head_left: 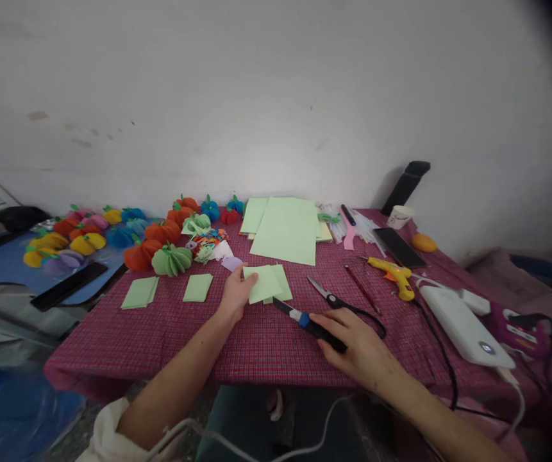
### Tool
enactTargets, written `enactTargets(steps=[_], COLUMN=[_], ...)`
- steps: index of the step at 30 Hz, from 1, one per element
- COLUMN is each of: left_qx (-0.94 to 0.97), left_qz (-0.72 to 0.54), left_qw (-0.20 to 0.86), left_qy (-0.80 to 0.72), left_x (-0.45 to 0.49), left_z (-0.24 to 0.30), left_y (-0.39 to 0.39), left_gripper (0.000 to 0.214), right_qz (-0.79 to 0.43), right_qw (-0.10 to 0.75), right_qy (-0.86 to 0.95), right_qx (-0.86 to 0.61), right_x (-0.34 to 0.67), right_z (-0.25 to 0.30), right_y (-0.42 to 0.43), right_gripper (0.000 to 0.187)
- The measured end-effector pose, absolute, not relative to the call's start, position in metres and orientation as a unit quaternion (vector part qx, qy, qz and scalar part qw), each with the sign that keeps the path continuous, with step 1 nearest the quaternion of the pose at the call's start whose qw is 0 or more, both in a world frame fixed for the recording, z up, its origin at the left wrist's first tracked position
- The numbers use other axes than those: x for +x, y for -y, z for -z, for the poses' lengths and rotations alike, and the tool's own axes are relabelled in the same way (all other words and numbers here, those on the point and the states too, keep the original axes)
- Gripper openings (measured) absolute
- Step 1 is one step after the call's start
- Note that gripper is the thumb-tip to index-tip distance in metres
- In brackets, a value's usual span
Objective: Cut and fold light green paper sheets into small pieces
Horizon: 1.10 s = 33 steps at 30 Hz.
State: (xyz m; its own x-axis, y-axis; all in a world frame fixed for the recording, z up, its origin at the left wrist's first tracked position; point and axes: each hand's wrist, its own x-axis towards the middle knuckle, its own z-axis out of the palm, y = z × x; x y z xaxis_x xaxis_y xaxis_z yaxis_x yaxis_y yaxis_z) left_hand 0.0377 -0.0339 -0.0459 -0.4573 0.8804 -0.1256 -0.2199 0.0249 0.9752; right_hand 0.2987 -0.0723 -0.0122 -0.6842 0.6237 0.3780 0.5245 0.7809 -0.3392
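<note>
The right hand's (pixel 355 350) grip is clasped around a black-and-blue plastic utility knife (pixel 307 321) above the red plaid cloth-covered bench (pixel 170 343). The blade tip is at the near edge of two overlapping pale-green square papers (pixel 262 284), pinched in the left hand's (pixel 236 294) grip. Farther back lie large pale-green rectangular paper sheets (pixel 288 228), near the white wall (pixel 276 128).

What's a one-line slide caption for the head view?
Left hand holds pale green paper; right hand grips a utility knife over a red checked tablecloth.
</note>
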Motion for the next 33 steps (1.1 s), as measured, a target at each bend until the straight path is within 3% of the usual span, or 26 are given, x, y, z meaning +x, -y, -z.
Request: enactTargets(steps=[28, 33], left_qx=[0.325, 0.302], left_qz=[-0.628, -0.619], left_qw=[0.382, 0.419], left_qy=[-0.595, -0.592], left_x=[0.0334, 0.0346], left_z=[0.0543, 0.0495], left_y=[0.0310, 0.0323], left_gripper=[0.055, 0.054], right_qz=[-0.060, -0.063], right_qw=[0.233, 0.233], right_qy=[0.906, 0.907], right_qx=[-0.348, -0.346], right_x=[0.2968, 0.2961], right_z=[0.0108, 0.0083], right_y=[0.0697, 0.0718], right_gripper=[0.039, 0.039])
